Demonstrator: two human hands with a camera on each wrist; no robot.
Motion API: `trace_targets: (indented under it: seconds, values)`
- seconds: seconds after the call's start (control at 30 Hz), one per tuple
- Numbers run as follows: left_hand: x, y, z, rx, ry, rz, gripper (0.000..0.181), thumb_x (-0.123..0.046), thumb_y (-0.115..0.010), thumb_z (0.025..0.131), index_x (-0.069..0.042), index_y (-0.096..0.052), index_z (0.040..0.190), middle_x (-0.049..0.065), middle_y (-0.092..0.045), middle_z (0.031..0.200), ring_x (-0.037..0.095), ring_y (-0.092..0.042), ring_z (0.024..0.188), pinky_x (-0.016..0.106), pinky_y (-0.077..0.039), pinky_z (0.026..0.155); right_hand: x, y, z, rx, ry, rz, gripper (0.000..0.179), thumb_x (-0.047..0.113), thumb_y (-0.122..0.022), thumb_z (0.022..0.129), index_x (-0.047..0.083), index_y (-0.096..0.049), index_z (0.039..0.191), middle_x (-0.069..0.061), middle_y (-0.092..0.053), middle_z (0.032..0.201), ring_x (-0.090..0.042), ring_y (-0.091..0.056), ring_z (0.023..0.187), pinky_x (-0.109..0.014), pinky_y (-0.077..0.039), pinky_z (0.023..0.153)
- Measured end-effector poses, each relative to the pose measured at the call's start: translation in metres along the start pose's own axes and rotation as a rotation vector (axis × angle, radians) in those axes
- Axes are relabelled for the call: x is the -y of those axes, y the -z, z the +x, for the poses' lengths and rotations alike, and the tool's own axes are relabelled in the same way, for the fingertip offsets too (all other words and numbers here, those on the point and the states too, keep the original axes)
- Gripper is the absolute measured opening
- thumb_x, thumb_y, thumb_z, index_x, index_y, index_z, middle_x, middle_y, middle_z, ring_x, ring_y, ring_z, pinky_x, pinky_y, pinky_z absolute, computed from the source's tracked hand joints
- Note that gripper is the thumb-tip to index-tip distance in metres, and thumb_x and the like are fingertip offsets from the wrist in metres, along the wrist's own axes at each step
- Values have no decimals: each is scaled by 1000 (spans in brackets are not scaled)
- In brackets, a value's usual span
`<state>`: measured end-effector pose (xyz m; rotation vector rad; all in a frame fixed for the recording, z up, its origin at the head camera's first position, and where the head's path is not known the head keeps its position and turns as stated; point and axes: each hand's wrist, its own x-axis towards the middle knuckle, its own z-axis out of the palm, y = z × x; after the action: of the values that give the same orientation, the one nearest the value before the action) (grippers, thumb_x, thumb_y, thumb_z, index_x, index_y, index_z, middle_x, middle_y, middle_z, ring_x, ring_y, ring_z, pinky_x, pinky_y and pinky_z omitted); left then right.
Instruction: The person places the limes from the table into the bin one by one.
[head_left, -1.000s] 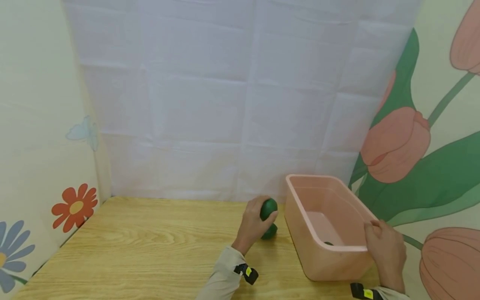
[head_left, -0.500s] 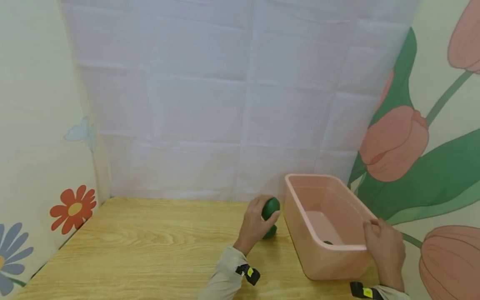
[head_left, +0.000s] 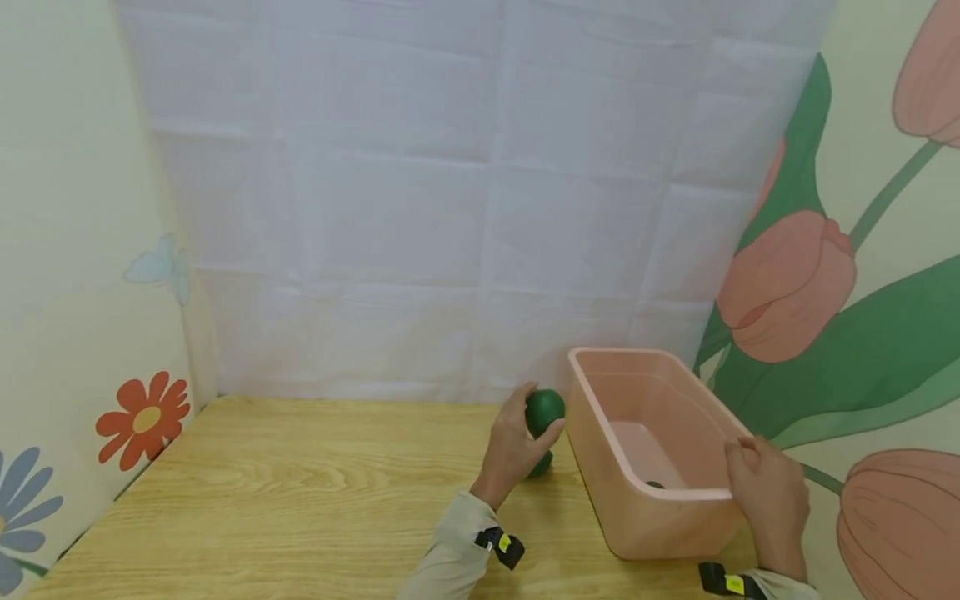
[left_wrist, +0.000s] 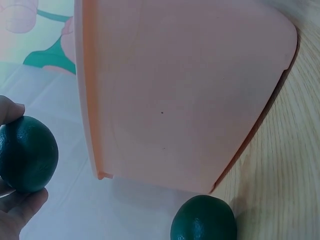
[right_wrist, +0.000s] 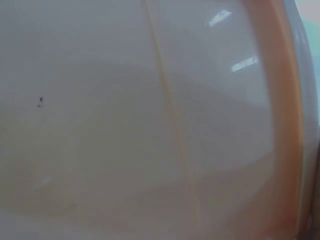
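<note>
My left hand (head_left: 512, 446) holds a dark green, egg-shaped fruit (head_left: 545, 410) between fingers and thumb, just left of the pink plastic tub (head_left: 667, 529). In the left wrist view the glossy fruit (left_wrist: 31, 156) is pinched by fingertips above and below. A second green fruit (head_left: 542, 465) sits on the table below it, partly behind the left hand in the head view. My right hand (head_left: 768, 500) grips the tub's near right rim with curled fingers. Inside the tub, a small dark green part of something (head_left: 655, 484) shows over the near wall, the rest hidden.
The wood-grain table (head_left: 300, 492) ends at a white cloth backdrop (head_left: 390, 208). A tulip-printed wall (head_left: 907, 367) rises close to the tub's right side. Flower-printed wall covering (head_left: 67, 250) bounds the left.
My left hand has moved slightly right and up with the green fruit, towards the tub's left wall. More of the fruit shows. My right hand stays on the rim.
</note>
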<state>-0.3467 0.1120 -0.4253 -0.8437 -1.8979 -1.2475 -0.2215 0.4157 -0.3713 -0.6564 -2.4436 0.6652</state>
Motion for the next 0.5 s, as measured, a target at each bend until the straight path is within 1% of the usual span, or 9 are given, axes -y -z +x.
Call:
trace_targets:
  seconds: [0.1,0.17,0.37,0.5]
  values:
    - [-2,-1,0,-3,15,-10,53,-24,-78,88,1,-54,128,16,-65,112,23,-66,93,34,-58,72,0,-1,0,-1,-1,0,53,40,-44,100,0,-63,128,-34,-55,131,-56,-54,108,-66,-46,79]
    - [-4,-1,0,-7,14,-13,51,-24,-78,88,0,-55,126,15,-64,111,23,-65,92,35,-58,71,0,-1,1,-3,-3,-2,52,40,-43,100,0,-63,128,-34,-55,131,-56,-53,109,-66,-45,80]
    - [-7,-2,2,-6,-20,-8,51,-26,-77,89,-1,-56,127,14,-64,117,23,-64,96,34,-58,73,-1,-2,1,-9,0,-11,52,40,-43,100,1,-63,128,-34,-55,130,-57,-54,108,-66,-45,79]
    - [-8,-3,3,-2,-43,-7,51,-26,-77,89,0,-57,128,14,-64,120,24,-64,102,36,-58,76,-1,-2,1,-5,1,-11,52,40,-43,100,1,-62,128,-34,-55,131,-57,-54,108,-66,-45,79]
